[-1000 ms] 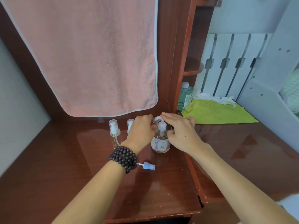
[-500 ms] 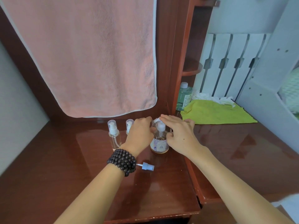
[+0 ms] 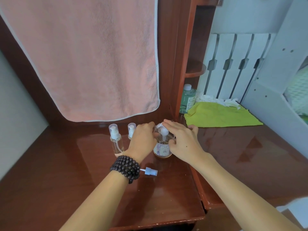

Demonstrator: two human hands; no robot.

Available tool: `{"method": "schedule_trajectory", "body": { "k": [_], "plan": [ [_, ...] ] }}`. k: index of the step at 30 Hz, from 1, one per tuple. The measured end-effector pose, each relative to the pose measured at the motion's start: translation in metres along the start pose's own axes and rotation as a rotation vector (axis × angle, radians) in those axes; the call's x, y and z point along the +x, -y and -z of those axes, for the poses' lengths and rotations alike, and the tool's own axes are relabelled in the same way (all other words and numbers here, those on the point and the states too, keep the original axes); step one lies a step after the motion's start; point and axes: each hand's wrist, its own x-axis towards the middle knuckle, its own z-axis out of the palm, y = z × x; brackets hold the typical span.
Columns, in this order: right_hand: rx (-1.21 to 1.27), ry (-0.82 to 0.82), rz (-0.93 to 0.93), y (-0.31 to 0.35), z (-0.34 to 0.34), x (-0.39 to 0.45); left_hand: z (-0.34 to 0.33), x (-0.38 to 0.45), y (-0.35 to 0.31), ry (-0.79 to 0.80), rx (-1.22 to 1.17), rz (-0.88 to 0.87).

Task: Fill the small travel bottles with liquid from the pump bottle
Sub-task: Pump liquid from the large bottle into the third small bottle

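The pump bottle [image 3: 162,148] stands on the brown desk [image 3: 58,172], clear with amber liquid, a label and a white pump head. My left hand [image 3: 141,139] grips a small clear travel bottle [image 3: 158,126], tilted with its open threaded neck at the pump's nozzle. The straight fingers of my right hand [image 3: 181,139] lie over the pump head, thumb beside the bottle. Two capped travel bottles stand to the left, one nearer [image 3: 115,140] and one [image 3: 131,130] partly behind my left hand. A loose spray cap [image 3: 150,171] lies by my left wrist.
A pink towel [image 3: 93,55] hangs behind the desk. To the right, past a wooden shelf post [image 3: 185,64], are a green bottle [image 3: 188,99], a green cloth [image 3: 220,116] and crumpled white tissue [image 3: 216,100]. The desk's front edge [image 3: 158,222] is near me.
Both hands stay at the pump bottle in the same grip. Only the view has shifted slightly.
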Motion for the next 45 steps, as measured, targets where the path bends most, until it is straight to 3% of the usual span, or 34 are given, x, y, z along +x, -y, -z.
{"method": "schedule_trajectory", "body": {
  "k": [22, 45],
  "plan": [
    [0.004, -0.011, 0.010, 0.000, 0.000, 0.000, 0.002, 0.000, 0.000, 0.029, 0.015, -0.007],
    [-0.044, -0.041, 0.072, 0.001, 0.006, 0.006, 0.003, 0.003, 0.001, -0.039, -0.058, -0.014]
  ]
}}
